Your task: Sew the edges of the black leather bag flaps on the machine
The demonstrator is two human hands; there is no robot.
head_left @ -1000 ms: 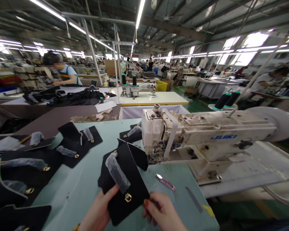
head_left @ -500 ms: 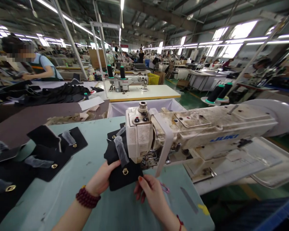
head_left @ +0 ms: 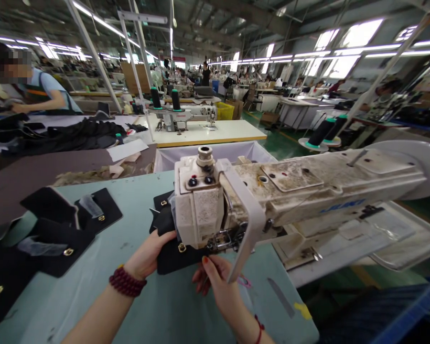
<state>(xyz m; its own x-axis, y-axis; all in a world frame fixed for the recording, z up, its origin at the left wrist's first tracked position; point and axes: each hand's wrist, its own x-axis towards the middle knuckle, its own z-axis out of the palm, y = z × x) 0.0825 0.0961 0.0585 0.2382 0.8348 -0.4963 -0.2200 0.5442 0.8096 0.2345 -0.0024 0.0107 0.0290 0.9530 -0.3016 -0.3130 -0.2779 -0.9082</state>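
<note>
Left hand (head_left: 148,255) reaches forward, palm turned inward, fingers clamped on the left edge of the black piece (head_left: 174,260) with the gold clasp (head_left: 181,247); dark red bead bracelet (head_left: 127,283) on the wrist. Right hand (head_left: 220,286) comes up from below right, fingertips pinching the piece's lower right edge, thumb with red nail on top, red string at the wrist. Black piece lies flat on the pale green surface (head_left: 165,310), its far part tucked under the head of the sewing machine (head_left: 272,196). Pink snips (head_left: 243,281) lie just right of the right hand. More black pieces (head_left: 64,224) spread on the surface at left. Versus half a second ago: piece pushed further under the machine head, clear strip on it now mostly hidden, both hands moved forward with it, camera closer and lower
</note>
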